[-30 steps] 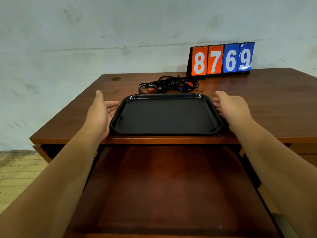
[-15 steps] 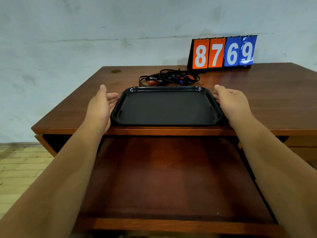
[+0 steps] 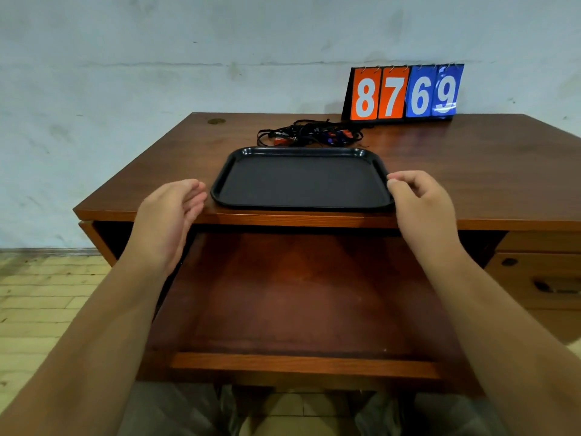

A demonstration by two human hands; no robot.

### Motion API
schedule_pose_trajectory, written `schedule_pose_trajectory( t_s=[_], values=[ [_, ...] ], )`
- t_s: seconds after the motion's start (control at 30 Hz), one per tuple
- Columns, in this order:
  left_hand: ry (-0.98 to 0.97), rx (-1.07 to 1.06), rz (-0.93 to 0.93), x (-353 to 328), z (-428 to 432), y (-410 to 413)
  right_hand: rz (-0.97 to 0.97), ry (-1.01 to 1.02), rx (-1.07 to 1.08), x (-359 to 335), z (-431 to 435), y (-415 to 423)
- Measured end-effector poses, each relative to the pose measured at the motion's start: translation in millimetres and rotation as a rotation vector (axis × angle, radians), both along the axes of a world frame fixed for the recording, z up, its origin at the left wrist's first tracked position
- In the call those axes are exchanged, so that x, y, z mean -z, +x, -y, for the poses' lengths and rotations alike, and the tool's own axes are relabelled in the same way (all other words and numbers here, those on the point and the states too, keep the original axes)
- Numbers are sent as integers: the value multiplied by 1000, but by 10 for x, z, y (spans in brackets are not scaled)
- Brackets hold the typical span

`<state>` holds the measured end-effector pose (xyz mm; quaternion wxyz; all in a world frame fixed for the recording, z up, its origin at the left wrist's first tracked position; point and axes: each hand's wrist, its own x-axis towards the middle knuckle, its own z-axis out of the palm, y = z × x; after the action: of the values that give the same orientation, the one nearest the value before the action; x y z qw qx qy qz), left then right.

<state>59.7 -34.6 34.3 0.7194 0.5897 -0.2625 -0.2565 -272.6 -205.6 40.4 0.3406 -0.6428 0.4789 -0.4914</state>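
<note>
Fingers [image 3: 193, 196] of the left hand [image 3: 169, 215] stay apart from the tray [image 3: 301, 184], open. Right hand [image 3: 421, 202] curls at its rim (gripping? I cannot tell). It lies on the bench [image 3: 471, 171], not lifted.

The tray [image 3: 301, 180] is black and rectangular, with rounded corners and a low raised rim that shines a little. Its inner floor is matte and flat, and nothing lies in it. It lies flat and right side up on the top of the wooden desk [image 3: 487, 171], with its long sides parallel to the desk's front edge. Its near long side is just beside that edge. A bundle of black cables [image 3: 311, 135] lies near its far side, apart from it. The near right corner of the tray is hidden behind the right hand [image 3: 421, 209].
</note>
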Motion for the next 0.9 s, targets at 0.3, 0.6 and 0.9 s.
schedule_pose_trajectory(
  t_s=[0.3,0.6,0.9],
  values=[
    [299,188,263,13,-764,-605,-27,1,-126,6,-658,-82],
    [732,656,915,351,-1498,-695,-899,-34,-775,425,-1336,-482],
    [670,452,1241,629,-1266,-756,-913,-137,-710,610,-1240,-450]
  ],
)
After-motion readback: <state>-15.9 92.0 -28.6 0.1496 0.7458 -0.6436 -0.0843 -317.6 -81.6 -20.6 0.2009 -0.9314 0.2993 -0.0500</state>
